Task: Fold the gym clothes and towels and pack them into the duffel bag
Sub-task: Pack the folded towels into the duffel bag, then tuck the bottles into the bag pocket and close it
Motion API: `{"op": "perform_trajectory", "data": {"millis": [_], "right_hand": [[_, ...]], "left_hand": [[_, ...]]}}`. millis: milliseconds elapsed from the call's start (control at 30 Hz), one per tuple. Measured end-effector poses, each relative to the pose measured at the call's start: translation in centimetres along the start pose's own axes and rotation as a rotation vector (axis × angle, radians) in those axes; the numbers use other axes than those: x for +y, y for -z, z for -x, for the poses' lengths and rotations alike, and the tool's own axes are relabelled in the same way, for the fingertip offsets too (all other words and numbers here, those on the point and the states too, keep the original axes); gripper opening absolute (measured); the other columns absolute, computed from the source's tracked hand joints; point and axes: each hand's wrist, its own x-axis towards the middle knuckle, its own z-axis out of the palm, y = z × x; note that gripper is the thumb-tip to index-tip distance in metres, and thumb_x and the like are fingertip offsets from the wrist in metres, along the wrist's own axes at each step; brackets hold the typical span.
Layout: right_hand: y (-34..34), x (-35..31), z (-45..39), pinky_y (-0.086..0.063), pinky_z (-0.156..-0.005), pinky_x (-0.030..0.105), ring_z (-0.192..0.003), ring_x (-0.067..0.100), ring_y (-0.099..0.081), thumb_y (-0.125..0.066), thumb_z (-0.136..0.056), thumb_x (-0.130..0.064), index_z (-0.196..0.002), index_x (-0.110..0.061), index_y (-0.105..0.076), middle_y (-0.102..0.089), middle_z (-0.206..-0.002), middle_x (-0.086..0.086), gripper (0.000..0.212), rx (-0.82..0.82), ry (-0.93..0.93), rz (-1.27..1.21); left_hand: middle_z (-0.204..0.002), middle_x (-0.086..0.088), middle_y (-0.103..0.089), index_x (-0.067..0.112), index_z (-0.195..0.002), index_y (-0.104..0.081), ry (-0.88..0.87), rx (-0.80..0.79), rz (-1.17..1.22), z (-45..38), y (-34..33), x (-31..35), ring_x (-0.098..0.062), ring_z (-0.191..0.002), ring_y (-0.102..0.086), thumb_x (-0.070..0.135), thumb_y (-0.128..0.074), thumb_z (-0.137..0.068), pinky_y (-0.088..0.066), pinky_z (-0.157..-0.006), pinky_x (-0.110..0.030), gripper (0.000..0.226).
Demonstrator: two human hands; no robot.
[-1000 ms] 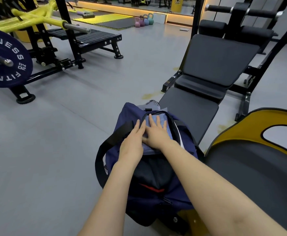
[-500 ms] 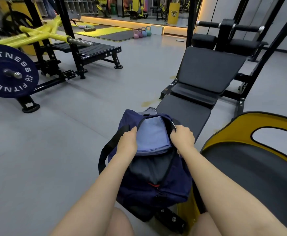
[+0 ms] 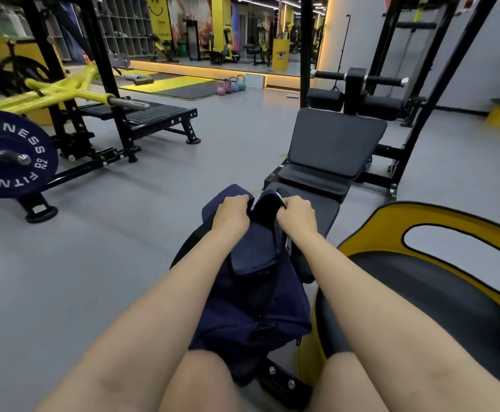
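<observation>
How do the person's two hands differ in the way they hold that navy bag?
The left hand grips the duffel bag on its navy left edge; the right hand grips the opposite edge, by the white-trimmed opening. The left hand sits slightly farther away than the right hand. Both have their fingers curled round the fabric at the bag's far end.

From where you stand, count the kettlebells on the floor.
4, in a row at the end of the dark mat by the far mirror wall: pink kettlebell, purple kettlebell, blue kettlebell, teal kettlebell. More may be hidden behind the machines.
</observation>
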Motion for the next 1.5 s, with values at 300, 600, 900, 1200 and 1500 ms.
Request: {"op": "perform_trajectory", "data": {"millis": [300, 600, 900, 1200, 1500], "right_hand": [[4.4, -0.5, 3.2, -0.024, -0.048, 0.031, -0.073, 0.029, -0.043, -0.04, -0.084, -0.005, -0.069, -0.008, -0.039, -0.048, -0.082, 0.013, 0.015, 0.082, -0.051, -0.142], [12.3, 0.8, 7.7, -0.025, -0.052, 0.033, -0.07, 0.028, -0.041, -0.045, -0.082, -0.002, -0.06, -0.012, -0.031, -0.046, -0.072, 0.01, 0.028, 0.296, -0.129, -0.191], [18.8, 7.1, 12.5, -0.022, -0.047, 0.032, -0.073, 0.03, -0.041, -0.046, -0.083, -0.001, -0.065, -0.009, -0.038, -0.049, -0.083, 0.015, 0.021, 0.433, -0.291, -0.108], [21.3, 14.0, 16.3, -0.041, -0.063, 0.029, -0.079, 0.02, -0.052, -0.04, -0.089, 0.002, -0.145, -0.021, -0.033, -0.055, -0.105, 0.009, 0.061, 0.554, -0.348, -0.327], [20.6, 18.0, 14.5, -0.056, -0.071, 0.052, -0.079, 0.033, -0.064, -0.045, -0.085, -0.006, -0.102, -0.028, -0.039, -0.056, -0.087, 0.005, 0.028, 0.731, -0.493, -0.6]], "left_hand": [[-0.09, -0.015, -0.061, 0.011, -0.094, -0.062, -0.123, 0.076, 0.076, 1.5, 1.9, 3.9, -0.033, -0.09, -0.057, -0.003, -0.04, -0.088, -0.04, -0.069, -0.031, 0.027], [-0.092, -0.017, -0.058, 0.007, -0.076, -0.057, -0.366, 0.045, 0.148, 5.1, 3.7, 11.7, -0.034, -0.093, -0.054, -0.003, -0.037, -0.089, -0.042, -0.074, -0.036, 0.025], [-0.112, -0.016, -0.063, 0.006, -0.113, -0.066, -0.56, -0.038, 0.211, 8.2, 0.1, 19.3, -0.035, -0.105, -0.056, 0.001, -0.039, -0.093, -0.046, -0.086, -0.036, 0.034], [-0.124, -0.015, -0.059, 0.012, -0.124, -0.062, -0.663, -0.134, 0.077, 9.5, -5.5, 26.3, -0.036, -0.114, -0.055, 0.0, -0.04, -0.092, -0.045, -0.091, -0.039, 0.041], [-0.119, -0.008, -0.064, 0.022, -0.126, -0.061, -0.904, -0.243, -0.093, 8.5, -9.6, 31.5, -0.029, -0.109, -0.059, -0.004, -0.04, -0.087, -0.049, -0.088, -0.036, 0.051]]}}
